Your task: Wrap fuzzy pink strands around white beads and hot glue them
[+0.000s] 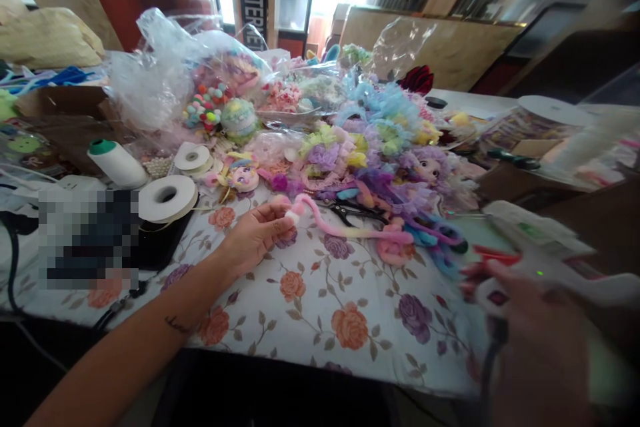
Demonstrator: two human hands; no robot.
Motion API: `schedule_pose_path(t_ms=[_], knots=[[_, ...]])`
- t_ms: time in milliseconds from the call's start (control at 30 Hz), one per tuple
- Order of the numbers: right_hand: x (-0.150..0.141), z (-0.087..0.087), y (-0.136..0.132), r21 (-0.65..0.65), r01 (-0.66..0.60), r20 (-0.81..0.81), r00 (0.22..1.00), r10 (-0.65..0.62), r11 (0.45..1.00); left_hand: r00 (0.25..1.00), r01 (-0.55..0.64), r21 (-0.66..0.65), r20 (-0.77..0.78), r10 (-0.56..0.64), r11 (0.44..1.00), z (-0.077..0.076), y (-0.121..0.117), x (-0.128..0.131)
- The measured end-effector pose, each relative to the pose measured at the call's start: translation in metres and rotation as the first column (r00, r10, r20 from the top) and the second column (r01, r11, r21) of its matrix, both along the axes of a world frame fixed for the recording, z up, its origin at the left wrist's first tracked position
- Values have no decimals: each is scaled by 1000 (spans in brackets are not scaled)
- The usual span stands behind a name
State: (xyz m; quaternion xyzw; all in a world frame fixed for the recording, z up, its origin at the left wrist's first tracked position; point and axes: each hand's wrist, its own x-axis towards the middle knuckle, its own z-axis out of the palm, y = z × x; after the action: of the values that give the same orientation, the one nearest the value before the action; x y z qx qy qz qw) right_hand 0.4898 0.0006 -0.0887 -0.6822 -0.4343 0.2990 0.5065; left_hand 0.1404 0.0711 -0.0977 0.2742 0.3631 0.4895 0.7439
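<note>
A surface under a flowered cloth carries a broad heap of pastel ruffled trims with clear plastic bags behind it. At the right edge the right hand, blurred, is wrapped around the grip of a white glue gun. Left of centre the left hand pinches the white tip of a pink fuzzy stem, which lies along the cloth toward the heap. Near the left hand lie a ribbon roll, a thread spool and black scissors.
</note>
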Motion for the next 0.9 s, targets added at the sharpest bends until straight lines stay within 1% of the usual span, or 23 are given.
schedule_pose_path(t_ms=[33, 67, 133, 167, 200, 267, 333, 433, 500, 667, 767, 900], knots=[[-27, 1, -9, 13, 30, -128, 991, -28, 999, 1000, -9, -3, 2, 9, 1000, -1, 0, 0], [-54, 2, -17, -4, -9, -215, 977, 8, 1000, 1000, -11, 0, 3, 11, 1000, -1, 1, -1], [-104, 4, -27, -48, -176, -296, 943, 154, 983, 1000, -6, 10, -1, 6, 1000, -2, 1, -2], [-124, 4, -30, -65, -234, -336, 921, 200, 970, 1000, -7, 14, -4, 7, 1000, -2, 2, -2], [-139, 4, -32, -86, -287, -393, 890, 233, 954, 1000, -11, 15, -8, 11, 1000, -2, 2, -2], [-157, 2, -33, -144, -369, -476, 839, 263, 918, 1000, -23, 8, -15, 23, 1000, -1, 2, -2], [-163, -1, -33, -183, -388, -488, 834, 259, 904, 999, -36, 0, -20, 36, 999, 0, 2, -2], [-161, -7, -34, -166, -350, -436, 865, 250, 922, 999, -37, 2, -30, 37, 999, 1, 1, -2], [-159, -10, -36, -157, -347, -417, 872, 256, 925, 999, -19, 23, -44, 20, 1000, 0, 0, -2], [-158, -17, -37, -189, -363, -367, 888, 277, 912, 997, 44, 69, -60, -40, 997, -2, -3, -1], [-158, -18, -37, -185, -367, -354, 890, 287, 911, 998, 44, 71, -53, -40, 997, -2, -3, 0], [-160, -15, -37, -192, -348, -342, 900, 270, 917, 997, 45, 73, -60, -41, 996, -1, -4, 1]])
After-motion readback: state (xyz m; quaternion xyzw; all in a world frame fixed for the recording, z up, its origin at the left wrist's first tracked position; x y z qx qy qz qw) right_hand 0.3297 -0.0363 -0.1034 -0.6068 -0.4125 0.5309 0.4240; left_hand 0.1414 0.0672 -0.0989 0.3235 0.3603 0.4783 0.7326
